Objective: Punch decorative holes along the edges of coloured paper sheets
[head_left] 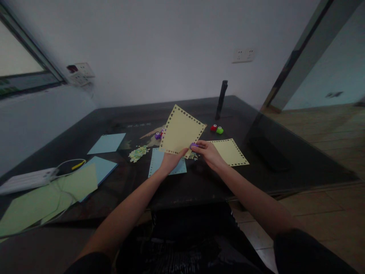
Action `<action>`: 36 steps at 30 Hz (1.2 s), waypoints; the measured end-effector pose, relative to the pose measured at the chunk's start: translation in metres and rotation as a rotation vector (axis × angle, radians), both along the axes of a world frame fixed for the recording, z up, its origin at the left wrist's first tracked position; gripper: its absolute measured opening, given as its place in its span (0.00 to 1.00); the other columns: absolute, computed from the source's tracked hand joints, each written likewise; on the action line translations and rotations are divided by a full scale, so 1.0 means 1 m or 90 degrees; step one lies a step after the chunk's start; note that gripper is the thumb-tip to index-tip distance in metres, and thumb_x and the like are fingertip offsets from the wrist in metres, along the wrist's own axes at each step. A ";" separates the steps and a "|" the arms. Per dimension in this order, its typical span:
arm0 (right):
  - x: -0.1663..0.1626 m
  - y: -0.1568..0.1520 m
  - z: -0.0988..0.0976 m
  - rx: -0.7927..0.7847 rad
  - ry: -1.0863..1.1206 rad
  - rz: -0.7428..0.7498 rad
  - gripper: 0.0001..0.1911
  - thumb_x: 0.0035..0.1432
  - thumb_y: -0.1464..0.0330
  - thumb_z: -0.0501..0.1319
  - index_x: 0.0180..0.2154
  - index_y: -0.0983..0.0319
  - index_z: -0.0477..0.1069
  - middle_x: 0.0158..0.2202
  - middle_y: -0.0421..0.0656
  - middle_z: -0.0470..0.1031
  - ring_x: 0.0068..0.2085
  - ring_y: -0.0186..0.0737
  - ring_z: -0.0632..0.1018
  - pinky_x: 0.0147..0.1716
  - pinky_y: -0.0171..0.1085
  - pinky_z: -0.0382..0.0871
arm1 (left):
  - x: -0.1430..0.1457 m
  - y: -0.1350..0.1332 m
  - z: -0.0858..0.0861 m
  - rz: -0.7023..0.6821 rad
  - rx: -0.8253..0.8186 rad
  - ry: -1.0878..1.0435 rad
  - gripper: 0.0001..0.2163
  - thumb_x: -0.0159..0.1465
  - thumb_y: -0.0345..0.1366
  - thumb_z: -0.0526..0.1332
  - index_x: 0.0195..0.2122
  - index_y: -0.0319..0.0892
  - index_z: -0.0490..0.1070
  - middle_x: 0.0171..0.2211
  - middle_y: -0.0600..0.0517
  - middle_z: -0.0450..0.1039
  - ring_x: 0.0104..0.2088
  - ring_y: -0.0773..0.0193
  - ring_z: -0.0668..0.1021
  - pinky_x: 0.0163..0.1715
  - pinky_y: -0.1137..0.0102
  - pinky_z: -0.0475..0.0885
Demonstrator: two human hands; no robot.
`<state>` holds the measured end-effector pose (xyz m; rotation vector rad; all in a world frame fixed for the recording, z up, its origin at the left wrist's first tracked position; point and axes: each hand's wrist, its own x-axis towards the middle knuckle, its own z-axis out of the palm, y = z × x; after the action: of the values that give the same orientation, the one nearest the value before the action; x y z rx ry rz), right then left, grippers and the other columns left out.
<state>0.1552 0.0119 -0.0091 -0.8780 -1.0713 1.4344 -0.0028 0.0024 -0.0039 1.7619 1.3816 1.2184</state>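
Note:
My left hand (172,160) pinches the lower edge of a pale yellow sheet of paper (182,131), raised and tilted above the table. Small shapes are punched along the sheet's borders. My right hand (209,152) is closed on a small purple paper punch (194,145), which sits at the sheet's lower right edge. Beneath the raised sheet lies a blue sheet (178,167) with punched edges. Another punched yellow sheet (232,152) rests to the right, partly behind my right hand. Tiny paper cut-outs (193,156) are scattered under my hands.
Red (213,128) and green (219,130) punches stand beyond my right hand, with a purple punch (157,135) left of the raised sheet. A pile of cut-outs (138,153), blue paper (107,143), green paper (51,198) and a white power strip (27,180) lie leftward. A black upright object (221,99) stands behind.

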 end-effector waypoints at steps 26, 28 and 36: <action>0.005 0.003 0.001 0.049 -0.063 0.006 0.14 0.35 0.66 0.72 0.27 0.61 0.72 0.27 0.38 0.74 0.31 0.35 0.73 0.38 0.38 0.65 | 0.002 0.001 -0.011 0.010 -0.001 0.029 0.21 0.59 0.34 0.60 0.54 0.42 0.66 0.49 0.47 0.74 0.57 0.59 0.69 0.62 0.60 0.54; 0.006 0.002 0.002 0.056 -0.071 0.010 0.14 0.35 0.66 0.72 0.28 0.61 0.73 0.28 0.39 0.75 0.31 0.35 0.73 0.38 0.38 0.65 | 0.002 0.000 -0.011 0.006 -0.003 0.028 0.21 0.59 0.35 0.60 0.54 0.41 0.66 0.49 0.47 0.74 0.56 0.59 0.69 0.62 0.60 0.55; 0.006 0.003 0.002 0.058 -0.076 0.015 0.15 0.35 0.66 0.72 0.28 0.61 0.74 0.29 0.40 0.76 0.32 0.36 0.74 0.39 0.39 0.66 | 0.002 -0.001 -0.012 0.012 -0.007 0.029 0.21 0.59 0.36 0.60 0.54 0.42 0.66 0.49 0.48 0.73 0.57 0.59 0.68 0.63 0.60 0.53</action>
<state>0.1608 0.0148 -0.0072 -0.8968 -1.2311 1.3545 -0.0011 0.0017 -0.0162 1.7825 1.4308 1.1852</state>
